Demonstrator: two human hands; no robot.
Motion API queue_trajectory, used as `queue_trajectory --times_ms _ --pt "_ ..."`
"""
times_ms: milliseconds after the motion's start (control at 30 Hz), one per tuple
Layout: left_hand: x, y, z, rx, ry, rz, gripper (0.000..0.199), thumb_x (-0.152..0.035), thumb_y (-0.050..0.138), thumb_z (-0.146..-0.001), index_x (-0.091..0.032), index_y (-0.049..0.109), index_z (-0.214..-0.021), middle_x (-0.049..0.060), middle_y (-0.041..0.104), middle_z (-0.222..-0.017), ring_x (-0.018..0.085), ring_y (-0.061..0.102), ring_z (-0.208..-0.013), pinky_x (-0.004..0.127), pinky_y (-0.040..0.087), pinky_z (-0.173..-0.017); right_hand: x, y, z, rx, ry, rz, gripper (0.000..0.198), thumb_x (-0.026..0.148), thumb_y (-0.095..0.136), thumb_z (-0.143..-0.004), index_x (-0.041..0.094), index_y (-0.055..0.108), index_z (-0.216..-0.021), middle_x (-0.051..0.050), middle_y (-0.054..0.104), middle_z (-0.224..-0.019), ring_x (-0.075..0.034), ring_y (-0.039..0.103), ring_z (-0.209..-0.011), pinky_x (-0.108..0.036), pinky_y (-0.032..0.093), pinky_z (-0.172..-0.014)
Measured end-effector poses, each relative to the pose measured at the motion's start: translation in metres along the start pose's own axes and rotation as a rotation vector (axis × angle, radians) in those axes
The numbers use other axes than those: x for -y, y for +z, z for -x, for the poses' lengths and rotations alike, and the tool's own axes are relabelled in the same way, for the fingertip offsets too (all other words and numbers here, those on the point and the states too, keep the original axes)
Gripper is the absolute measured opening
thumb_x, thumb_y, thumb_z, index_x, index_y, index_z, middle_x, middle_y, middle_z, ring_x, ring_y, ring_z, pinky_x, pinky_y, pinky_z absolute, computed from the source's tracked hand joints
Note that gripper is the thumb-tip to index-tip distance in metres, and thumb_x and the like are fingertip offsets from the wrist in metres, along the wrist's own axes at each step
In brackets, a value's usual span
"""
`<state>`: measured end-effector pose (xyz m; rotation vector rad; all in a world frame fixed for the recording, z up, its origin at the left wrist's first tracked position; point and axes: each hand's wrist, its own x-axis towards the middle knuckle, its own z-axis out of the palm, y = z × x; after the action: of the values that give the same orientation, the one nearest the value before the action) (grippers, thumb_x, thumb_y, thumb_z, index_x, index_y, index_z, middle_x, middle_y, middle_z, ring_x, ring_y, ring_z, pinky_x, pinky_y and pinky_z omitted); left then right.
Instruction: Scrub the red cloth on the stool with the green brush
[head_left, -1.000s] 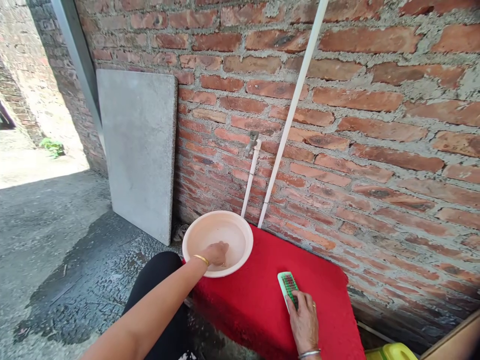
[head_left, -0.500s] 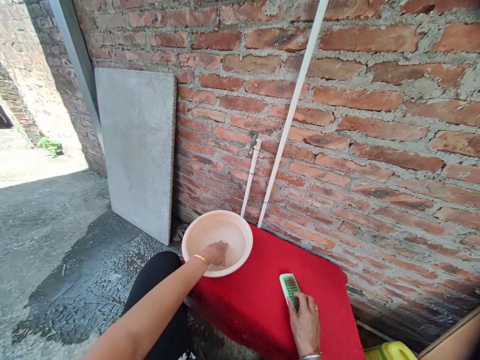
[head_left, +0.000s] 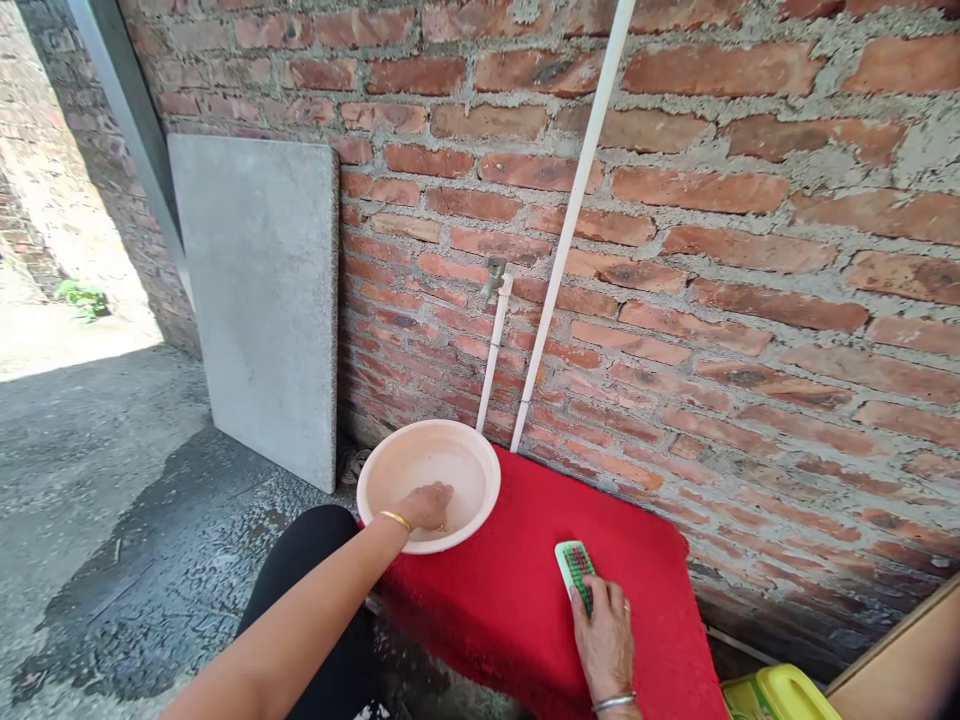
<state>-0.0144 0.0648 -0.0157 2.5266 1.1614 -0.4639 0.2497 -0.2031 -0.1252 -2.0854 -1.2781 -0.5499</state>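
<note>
While the right hand (head_left: 604, 632) pinches and covers its near end, the green-and-white scrub brush (head_left: 574, 570) shows bristles up at 5 o'clock on red cloth (head_left: 637, 535). Metal tap (head_left: 493, 278), 12 o'clock; yellow jug (head_left: 795, 692), 4. Cream basin (head_left: 381, 490) at 7: left hand (head_left: 429, 506) inside, grip can't be told.
</note>
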Motion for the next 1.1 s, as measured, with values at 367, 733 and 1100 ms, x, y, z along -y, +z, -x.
queue_trajectory --times_ms 367,733,1100 --pt "-0.0016 0.001 0.0012 -0.021 0.02 0.01 0.066 -0.035 0.067 -0.074 -0.015 0.055 -0.135 0.021 0.055 -0.143 0.034 0.056 -0.131 0.045 0.045 -0.109 -0.0033 0.0002 -0.0007 -0.013 -0.054 -0.007 0.056 0.068 0.031 -0.098 0.024 0.065 -0.095 -0.009 0.065 -0.091 -0.026 0.058 -0.083 -0.04 0.043 -0.079" --pt "-0.0048 -0.0004 0.0053 -0.016 0.036 -0.011 0.058 -0.032 0.066 -0.079 -0.013 0.055 -0.133 0.022 0.056 -0.142 0.034 0.055 -0.132 0.045 0.046 -0.108 -0.0038 -0.0015 -0.0005 0.005 -0.045 -0.023 0.055 0.068 0.033 -0.097 0.024 0.066 -0.097 -0.008 0.065 -0.091 -0.026 0.058 -0.084 -0.041 0.044 -0.08" --pt "-0.0058 0.002 0.0052 -0.039 0.055 -0.039 0.055 -0.035 0.063 -0.083 -0.012 0.055 -0.133 0.022 0.057 -0.139 0.035 0.058 -0.129 0.046 0.047 -0.106 -0.0014 -0.005 -0.0007 0.006 -0.033 0.006 0.056 0.069 0.032 -0.097 0.024 0.066 -0.096 -0.008 0.065 -0.09 -0.026 0.059 -0.084 -0.04 0.045 -0.079"
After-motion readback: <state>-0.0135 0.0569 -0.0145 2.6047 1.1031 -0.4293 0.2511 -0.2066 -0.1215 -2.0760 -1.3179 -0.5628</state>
